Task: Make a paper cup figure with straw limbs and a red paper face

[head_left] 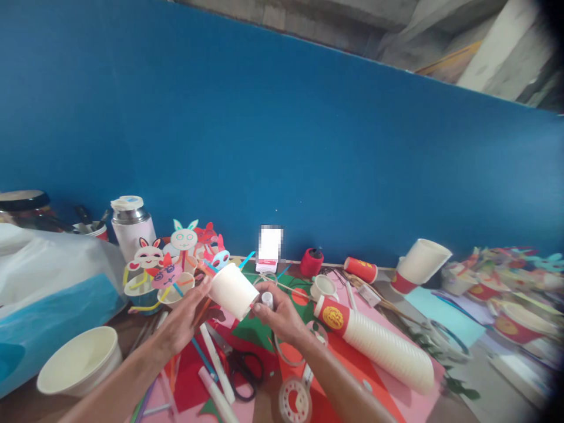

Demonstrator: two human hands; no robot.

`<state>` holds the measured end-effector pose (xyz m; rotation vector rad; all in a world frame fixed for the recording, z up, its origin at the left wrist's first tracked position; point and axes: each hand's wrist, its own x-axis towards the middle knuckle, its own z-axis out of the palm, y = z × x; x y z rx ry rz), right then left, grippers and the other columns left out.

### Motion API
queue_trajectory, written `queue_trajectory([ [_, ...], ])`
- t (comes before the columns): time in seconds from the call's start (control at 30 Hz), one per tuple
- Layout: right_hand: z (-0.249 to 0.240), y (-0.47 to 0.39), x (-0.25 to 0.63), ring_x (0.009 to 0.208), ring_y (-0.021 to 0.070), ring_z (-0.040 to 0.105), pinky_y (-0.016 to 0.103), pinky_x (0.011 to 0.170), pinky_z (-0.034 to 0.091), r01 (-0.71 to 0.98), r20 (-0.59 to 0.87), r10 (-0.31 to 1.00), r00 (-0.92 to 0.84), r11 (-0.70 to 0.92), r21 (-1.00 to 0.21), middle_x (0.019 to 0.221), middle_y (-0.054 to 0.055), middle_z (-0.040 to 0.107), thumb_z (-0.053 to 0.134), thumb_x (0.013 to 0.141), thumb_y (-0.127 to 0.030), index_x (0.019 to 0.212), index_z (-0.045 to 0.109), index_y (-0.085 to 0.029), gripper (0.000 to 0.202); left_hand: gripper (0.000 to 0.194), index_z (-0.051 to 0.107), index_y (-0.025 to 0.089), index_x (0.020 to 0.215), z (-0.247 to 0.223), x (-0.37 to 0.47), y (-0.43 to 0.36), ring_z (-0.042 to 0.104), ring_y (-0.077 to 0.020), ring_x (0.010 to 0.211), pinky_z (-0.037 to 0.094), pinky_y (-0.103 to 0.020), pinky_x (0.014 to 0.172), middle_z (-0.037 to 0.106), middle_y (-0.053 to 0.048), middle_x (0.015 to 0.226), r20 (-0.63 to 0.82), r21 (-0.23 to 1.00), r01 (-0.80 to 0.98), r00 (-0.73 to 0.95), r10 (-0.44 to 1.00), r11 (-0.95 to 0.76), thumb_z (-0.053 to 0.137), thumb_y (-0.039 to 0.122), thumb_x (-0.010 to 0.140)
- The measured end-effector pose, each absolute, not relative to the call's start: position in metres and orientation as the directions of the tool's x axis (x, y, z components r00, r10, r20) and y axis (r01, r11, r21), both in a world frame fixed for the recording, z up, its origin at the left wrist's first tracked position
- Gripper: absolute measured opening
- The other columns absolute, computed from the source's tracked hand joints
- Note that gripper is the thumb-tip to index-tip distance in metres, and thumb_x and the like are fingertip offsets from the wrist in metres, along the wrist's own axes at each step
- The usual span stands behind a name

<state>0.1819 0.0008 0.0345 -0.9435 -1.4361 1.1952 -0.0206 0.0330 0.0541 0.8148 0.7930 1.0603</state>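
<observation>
A plain white paper cup (233, 291) is tilted in the air above the middle of the table. My left hand (194, 317) grips it from the left, fingers bent along its side. At the cup's lower right edge, my right hand (282, 314) is closed with a small white-capped tube (267, 299) between thumb and fingers; most of the tube is hidden. Orange strips show by my left fingertips, and I cannot tell whether they are attached to the cup. Beneath the hands lie black-handled scissors (247, 370) and green paper (253, 329).
Paper animal figures (184, 238) stand in cups at back left, near a flask (131, 226). A white bowl (81, 361) sits at front left. A long stack of paper cups (388, 346) lies right, beside a tape roll (295, 400). A blue wall (282, 129) rises behind.
</observation>
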Motion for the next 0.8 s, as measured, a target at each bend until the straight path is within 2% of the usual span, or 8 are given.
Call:
queue_trajectory([
  [0.27,0.0337,-0.0012,0.1793,0.055,0.0104,0.048,0.021,0.049,0.033,-0.050,0.189,0.960,-0.207,0.183,-0.982,0.071,-0.002,0.059,0.068,0.071,-0.048,0.095,0.052,-0.020,0.040,0.021,0.068,0.014,0.092,0.0544,-0.0220,0.0353,0.065,-0.0195,0.057,0.058,-0.030,0.051,0.070,-0.006,0.071,-0.176,0.849,-0.426,0.332,0.927,0.313,0.069,0.026,0.076],
  [0.57,0.0311,-0.0017,0.1770,0.057,0.0124,0.051,0.023,0.053,0.036,-0.069,0.206,0.966,-0.156,0.198,-0.978,0.070,-0.001,0.058,0.069,0.070,-0.044,0.093,0.052,-0.020,0.038,0.020,0.067,0.012,0.095,0.0621,-0.0194,0.0306,0.066,-0.0201,0.054,0.058,-0.032,0.051,0.070,-0.007,0.070,-0.207,0.835,-0.410,0.385,0.899,0.368,0.065,0.025,0.079],
  [0.8,0.0283,-0.0007,0.1778,0.054,0.0105,0.044,0.022,0.051,0.033,-0.055,0.233,0.962,-0.142,0.228,-0.972,0.067,-0.003,0.052,0.068,0.072,-0.040,0.091,0.052,-0.021,0.031,0.021,0.068,0.014,0.094,0.0588,-0.0207,0.0309,0.068,-0.0215,0.065,0.059,-0.033,0.059,0.071,-0.008,0.077,-0.198,0.815,-0.428,0.427,0.882,0.391,0.068,0.027,0.078],
])
